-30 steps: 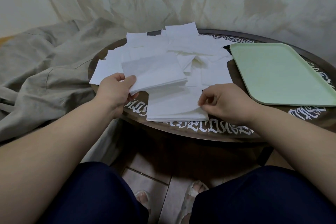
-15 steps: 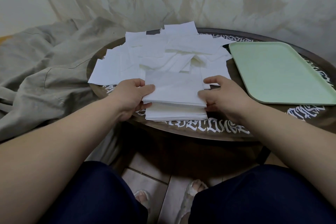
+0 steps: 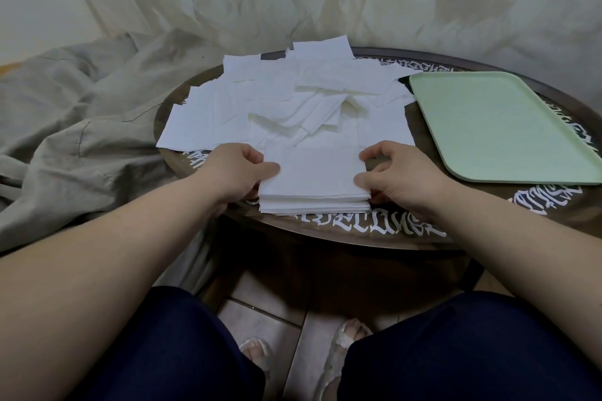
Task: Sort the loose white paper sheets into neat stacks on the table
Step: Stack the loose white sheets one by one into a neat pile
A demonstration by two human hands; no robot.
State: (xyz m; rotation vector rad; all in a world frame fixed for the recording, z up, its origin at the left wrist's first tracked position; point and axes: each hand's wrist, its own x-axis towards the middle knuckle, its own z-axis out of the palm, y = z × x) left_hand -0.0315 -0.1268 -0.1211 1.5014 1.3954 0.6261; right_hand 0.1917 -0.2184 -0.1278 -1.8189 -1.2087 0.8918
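Paper sheets [image 3: 286, 101] lie scattered across the table [image 3: 358, 234], thin and limp-looking, best handled by their edges, as left hand [image 3: 236, 169] and right hand [image 3: 395, 172] pinch the near stack's [image 3: 314, 185] sides.

The stack [image 3: 314, 177] and the loose sheets [image 3: 286, 98] behind it are plain white. The round bench [image 3: 488, 221] is dark brown, ringed with white gothic lettering. Right of the stack, the tray [image 3: 498, 127] is pale green. Left, the cloth [image 3: 81, 127] is greyish beige.

Green tray [image 3: 498, 127] right, loose sheets [image 3: 293, 101] behind.
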